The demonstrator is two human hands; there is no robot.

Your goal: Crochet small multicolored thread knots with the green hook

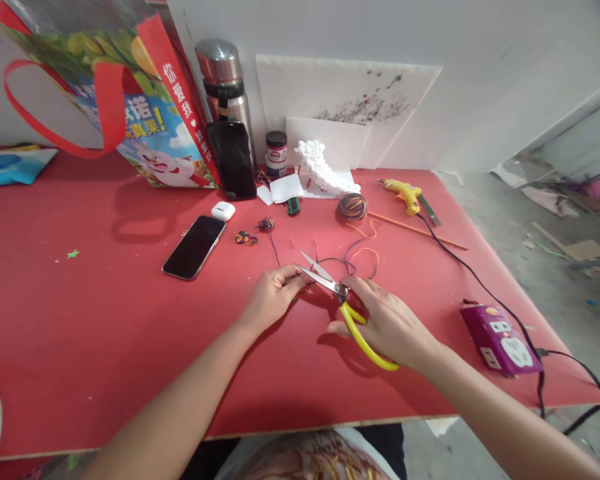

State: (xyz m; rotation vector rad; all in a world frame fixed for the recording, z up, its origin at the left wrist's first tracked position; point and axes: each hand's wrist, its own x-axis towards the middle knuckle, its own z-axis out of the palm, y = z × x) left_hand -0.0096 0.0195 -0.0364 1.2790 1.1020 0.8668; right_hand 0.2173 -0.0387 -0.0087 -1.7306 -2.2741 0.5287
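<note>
My right hand grips a pair of scissors with yellow handles, the blades parted and aimed at my left hand. Pinched between the fingertips of my left hand is dark multicoloured yarn, mostly hidden by the fingers and blades. The scissor tips lie right beside those fingertips. Loose strands curl across the red table toward a striped yarn ball. A smaller bundle of yarn trails one strand to the left hand, and a little coil of coloured yarn lies next to it.
A black phone and white earphone case lie left. Behind stand a shopping bag, steel flask, upright phone and jar. Rightward are a yellow glue gun, orange stick and purple power socket with cables.
</note>
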